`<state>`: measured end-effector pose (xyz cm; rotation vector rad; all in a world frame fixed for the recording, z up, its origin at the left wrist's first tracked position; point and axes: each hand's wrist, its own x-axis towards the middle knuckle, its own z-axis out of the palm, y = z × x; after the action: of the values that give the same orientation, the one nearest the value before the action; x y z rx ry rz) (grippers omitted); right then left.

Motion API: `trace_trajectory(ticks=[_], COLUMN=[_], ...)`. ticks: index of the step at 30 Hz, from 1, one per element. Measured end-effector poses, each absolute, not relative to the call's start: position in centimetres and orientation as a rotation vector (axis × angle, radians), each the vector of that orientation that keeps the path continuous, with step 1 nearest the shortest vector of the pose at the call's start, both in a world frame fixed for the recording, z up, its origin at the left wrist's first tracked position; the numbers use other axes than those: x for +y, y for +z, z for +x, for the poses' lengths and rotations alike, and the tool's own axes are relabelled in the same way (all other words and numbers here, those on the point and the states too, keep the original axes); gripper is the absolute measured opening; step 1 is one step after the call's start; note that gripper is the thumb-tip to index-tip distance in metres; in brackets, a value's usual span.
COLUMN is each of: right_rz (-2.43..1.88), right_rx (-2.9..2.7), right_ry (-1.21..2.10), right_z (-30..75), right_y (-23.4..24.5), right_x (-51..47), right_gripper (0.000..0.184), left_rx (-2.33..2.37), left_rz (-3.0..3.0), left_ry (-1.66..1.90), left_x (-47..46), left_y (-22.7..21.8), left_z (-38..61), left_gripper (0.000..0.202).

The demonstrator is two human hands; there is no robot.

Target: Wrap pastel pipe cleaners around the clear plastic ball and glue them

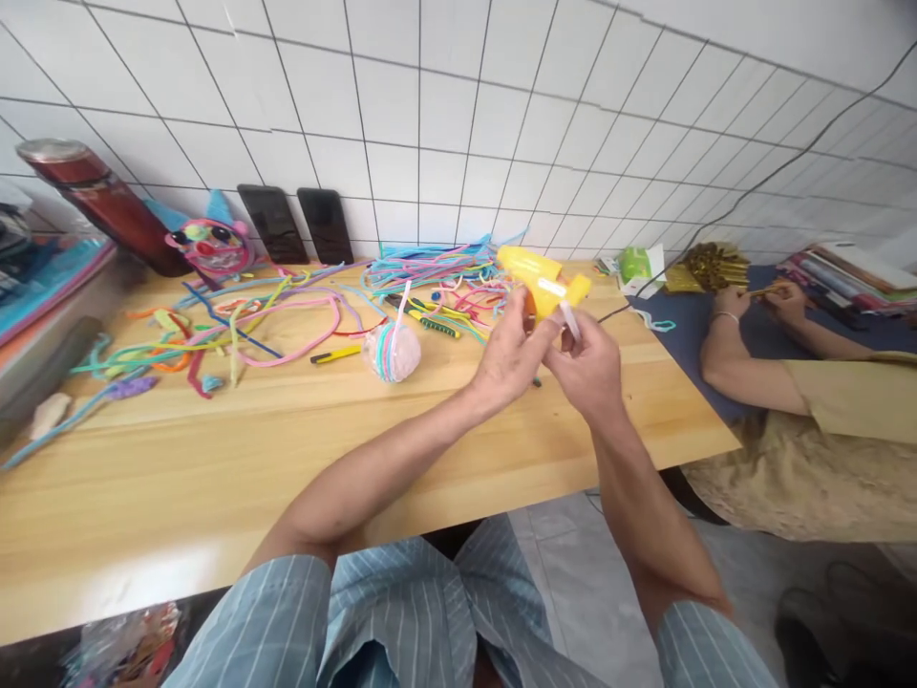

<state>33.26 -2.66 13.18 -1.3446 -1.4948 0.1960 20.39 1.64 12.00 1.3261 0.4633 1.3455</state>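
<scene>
My left hand [510,358] is wrapped round the handle of a yellow glue gun [534,272], held up above the wooden table [287,449]. My right hand [588,368] pinches a whitish glue stick [565,311] at the back of the gun. A black cord [716,205] runs from the gun up the tiled wall to the right. Left of my hands lies a pink ball wound with coloured pipe cleaners [392,350].
Loose pipe cleaners [287,320] litter the table's back half, with a yellow cutter [335,354], a clown-like craft figure [209,244], a red bottle [100,201] and two dark phones [301,225] against the wall. At right, another person's hands [759,301] work on gold material over a dark mat.
</scene>
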Motion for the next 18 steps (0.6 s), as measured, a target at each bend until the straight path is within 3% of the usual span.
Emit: trace_trajectory(ticks=[6, 12, 16, 18], right_rz=[-1.177, -1.079, -1.034, -1.020], right_rx=[-1.159, -1.127, -1.135, -1.183], right_ry=[0.171, -0.062, -0.252, -0.286], right_z=[37.4, 37.9, 35.7, 34.5], right_y=[14.8, 15.9, 17.0, 17.5], right_x=[-2.8, -4.1, -5.0, -5.2], right_gripper=[0.037, 0.060, 0.063, 0.058], left_rx=[0.560, 0.589, 0.659, 0.696], left_rz=[1.361, 1.468, 1.455, 1.435], left_ry=[1.313, 1.343, 1.335, 1.340], left_x=[4.4, 4.2, 3.8, 3.8], left_y=[12.0, 11.8, 11.8, 11.9], left_z=[19.1, 19.6, 19.7, 19.6], left_gripper=[0.023, 0.031, 0.044, 0.041])
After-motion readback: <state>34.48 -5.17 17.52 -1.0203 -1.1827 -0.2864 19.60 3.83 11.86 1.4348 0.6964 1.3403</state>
